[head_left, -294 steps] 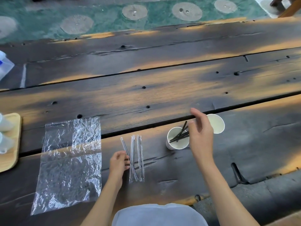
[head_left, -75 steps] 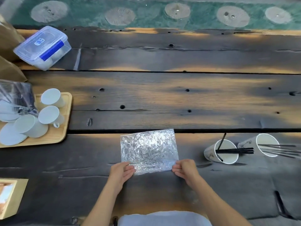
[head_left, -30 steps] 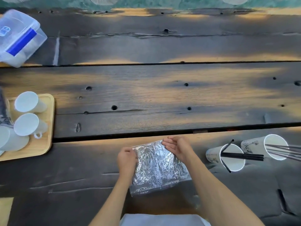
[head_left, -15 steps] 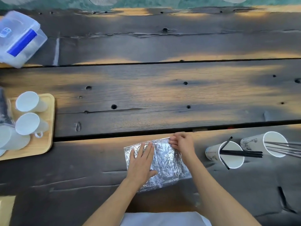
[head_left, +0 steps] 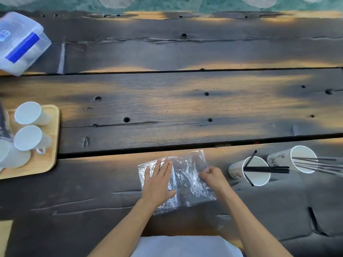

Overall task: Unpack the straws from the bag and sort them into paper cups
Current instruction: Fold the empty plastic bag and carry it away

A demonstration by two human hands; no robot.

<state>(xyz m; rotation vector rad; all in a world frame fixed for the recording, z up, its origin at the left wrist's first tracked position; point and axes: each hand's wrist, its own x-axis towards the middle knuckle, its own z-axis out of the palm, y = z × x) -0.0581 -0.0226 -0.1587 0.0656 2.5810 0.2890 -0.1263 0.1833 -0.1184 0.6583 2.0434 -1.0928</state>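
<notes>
- Dark, weathered wooden planks make up the table point(head_left: 167, 108), with knot holes and long gaps between the boards; a green patterned floor shows beyond its far edge.
- On the near plank, straight in front of the person, lies the crinkled clear plastic bag point(head_left: 187, 175), folded over and flat on the wood.
- The left hand point(head_left: 157, 179) lies palm down on the left part of the bag, fingers spread and flat, pressing rather than gripping.
- The right hand point(head_left: 211, 175) is curled at the bag's right edge, fingertips pinched closed on the plastic there.
- To the right of the bag stands a paper cup point(head_left: 241, 172) with black straws point(head_left: 267, 168) lying across its rim and one poking out at an angle.
- Just beside it, further right, a second paper cup point(head_left: 278, 159) holds clear-wrapped straws point(head_left: 319, 165) that stick out toward the right edge of the view.
- At the left sits a wooden tray point(head_left: 46, 160) carrying several white cups point(head_left: 27, 138).
- At the far left corner rests a clear plastic box point(head_left: 20, 43) with a blue clip on its lid.
- A white garment shows at the bottom edge, between the forearms.
</notes>
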